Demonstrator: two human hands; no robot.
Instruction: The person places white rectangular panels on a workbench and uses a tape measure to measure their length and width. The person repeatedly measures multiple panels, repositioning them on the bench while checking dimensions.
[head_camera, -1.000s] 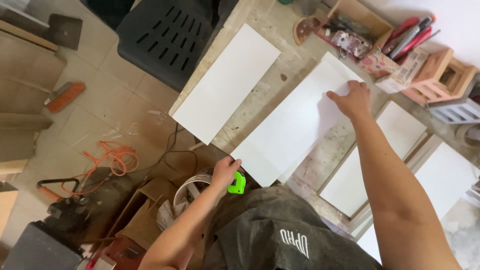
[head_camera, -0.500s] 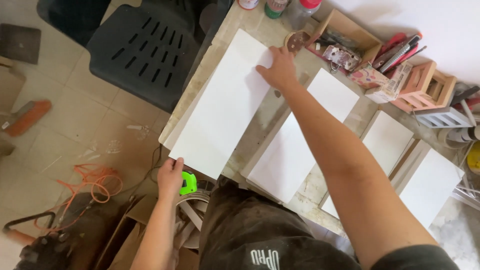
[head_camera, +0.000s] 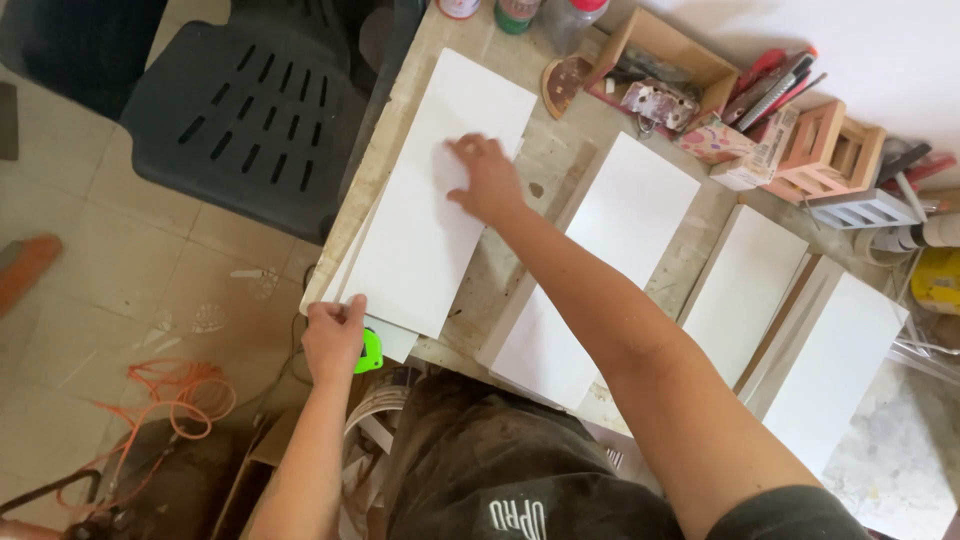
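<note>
White panel (head_camera: 430, 200) lies flat at the workbench's (head_camera: 520, 270) left edge, long axis running from seven to one o'clock. Our right hand (head_camera: 485, 178) presses down on it, fingers spread; our left hand (head_camera: 335, 338) pinches its near corner beside a green object (head_camera: 370, 352).

Right hand (head_camera: 487, 177) now mid-board, back from far edge of white board (head_camera: 430, 200); left hand (head_camera: 333, 340) now grips near corner.

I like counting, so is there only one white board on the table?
No, four white boards lie side by side: the leftmost board under the right hand, then a second, third and fourth.
</note>
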